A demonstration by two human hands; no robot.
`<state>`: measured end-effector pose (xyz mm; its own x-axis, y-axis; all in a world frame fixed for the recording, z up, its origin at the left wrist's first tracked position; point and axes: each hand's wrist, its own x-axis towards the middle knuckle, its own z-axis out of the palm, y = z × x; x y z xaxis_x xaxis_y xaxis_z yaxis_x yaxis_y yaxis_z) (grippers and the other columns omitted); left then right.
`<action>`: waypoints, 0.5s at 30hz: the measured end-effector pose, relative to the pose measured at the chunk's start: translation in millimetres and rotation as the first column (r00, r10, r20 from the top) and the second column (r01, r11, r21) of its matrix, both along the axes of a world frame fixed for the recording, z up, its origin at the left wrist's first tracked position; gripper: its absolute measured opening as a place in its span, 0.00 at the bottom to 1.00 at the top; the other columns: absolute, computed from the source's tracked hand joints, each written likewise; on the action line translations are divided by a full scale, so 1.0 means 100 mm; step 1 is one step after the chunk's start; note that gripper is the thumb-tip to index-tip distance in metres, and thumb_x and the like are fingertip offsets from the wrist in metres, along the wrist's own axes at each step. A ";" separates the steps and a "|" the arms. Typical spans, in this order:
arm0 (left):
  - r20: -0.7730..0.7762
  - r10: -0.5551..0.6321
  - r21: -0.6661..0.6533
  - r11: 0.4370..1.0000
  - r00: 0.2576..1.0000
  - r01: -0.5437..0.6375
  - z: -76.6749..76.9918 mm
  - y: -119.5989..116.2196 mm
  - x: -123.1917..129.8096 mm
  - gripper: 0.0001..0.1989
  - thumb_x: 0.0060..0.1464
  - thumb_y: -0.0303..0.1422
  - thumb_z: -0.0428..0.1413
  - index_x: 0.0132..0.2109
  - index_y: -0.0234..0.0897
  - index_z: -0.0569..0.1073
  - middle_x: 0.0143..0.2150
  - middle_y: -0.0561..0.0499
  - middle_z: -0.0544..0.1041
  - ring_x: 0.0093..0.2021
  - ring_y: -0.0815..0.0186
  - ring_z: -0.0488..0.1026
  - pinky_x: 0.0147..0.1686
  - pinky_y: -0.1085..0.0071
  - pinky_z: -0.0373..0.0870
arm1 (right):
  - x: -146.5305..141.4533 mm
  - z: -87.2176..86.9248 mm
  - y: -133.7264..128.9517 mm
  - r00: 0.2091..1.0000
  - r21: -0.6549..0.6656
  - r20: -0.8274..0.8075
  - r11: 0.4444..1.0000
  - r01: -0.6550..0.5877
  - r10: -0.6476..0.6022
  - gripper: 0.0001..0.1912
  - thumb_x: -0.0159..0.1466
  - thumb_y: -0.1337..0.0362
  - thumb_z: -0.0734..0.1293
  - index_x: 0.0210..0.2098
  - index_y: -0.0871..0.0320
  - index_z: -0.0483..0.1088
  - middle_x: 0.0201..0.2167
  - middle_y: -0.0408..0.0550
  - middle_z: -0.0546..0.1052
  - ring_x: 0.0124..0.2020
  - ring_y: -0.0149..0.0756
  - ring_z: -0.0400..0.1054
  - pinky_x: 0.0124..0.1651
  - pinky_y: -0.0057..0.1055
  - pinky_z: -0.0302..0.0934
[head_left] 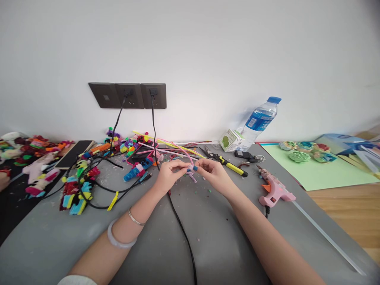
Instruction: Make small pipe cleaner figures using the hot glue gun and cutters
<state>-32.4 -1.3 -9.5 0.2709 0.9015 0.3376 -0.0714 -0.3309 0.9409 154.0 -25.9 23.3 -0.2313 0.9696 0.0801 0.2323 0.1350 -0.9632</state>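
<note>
Between my two hands, over the middle of the grey table, is a small piece of twisted pink and lilac pipe cleaner (192, 177). My left hand (171, 173) pinches it from the left with thumb and index finger. From the right, my right hand (213, 173) pinches it too, the fingertips nearly touching. A pink strand (185, 149) curves up and to the left from the fingertips. Behind the hands lie loose yellow and pink pipe cleaners (166, 143). Yellow-and-black pliers (228, 164) lie just beyond my right hand.
A pink glue gun (276, 190) lies at the right, near green paper (347, 170). A bottle (259, 120), a small box (230, 140) and keys (249, 156) are at the back. Black cables (181, 225) cross the table. Colourful fuzzy figures (77, 192) lie left. Another person's hand (4, 180) shows far left.
</note>
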 end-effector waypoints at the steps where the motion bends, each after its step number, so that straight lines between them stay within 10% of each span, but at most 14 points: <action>1: 0.000 -0.002 0.000 1.000 1.000 0.002 0.00 0.00 0.00 0.08 0.51 0.30 0.62 0.38 0.34 0.84 0.35 0.45 0.83 0.35 0.65 0.78 0.38 0.70 0.76 | 0.00 0.00 0.00 1.000 -0.001 -0.001 1.000 0.000 0.000 0.20 0.59 0.46 0.68 0.31 0.58 0.69 0.23 0.42 0.68 0.24 0.29 0.55 0.27 0.28 0.51; 15: 0.002 0.015 -0.087 0.996 1.000 -0.015 -0.05 0.04 0.01 0.10 0.50 0.34 0.63 0.39 0.34 0.83 0.38 0.44 0.84 0.37 0.62 0.80 0.38 0.69 0.77 | 0.01 0.00 0.01 1.000 0.001 -0.015 1.000 0.024 -0.024 0.19 0.58 0.47 0.69 0.31 0.59 0.70 0.22 0.41 0.68 0.23 0.29 0.56 0.26 0.28 0.52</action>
<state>-31.7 2.5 -14.8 0.2561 0.9316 0.2581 -0.0694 -0.2486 0.9661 154.9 -24.5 23.4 -0.2064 0.9748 0.0850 0.2207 0.1310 -0.9665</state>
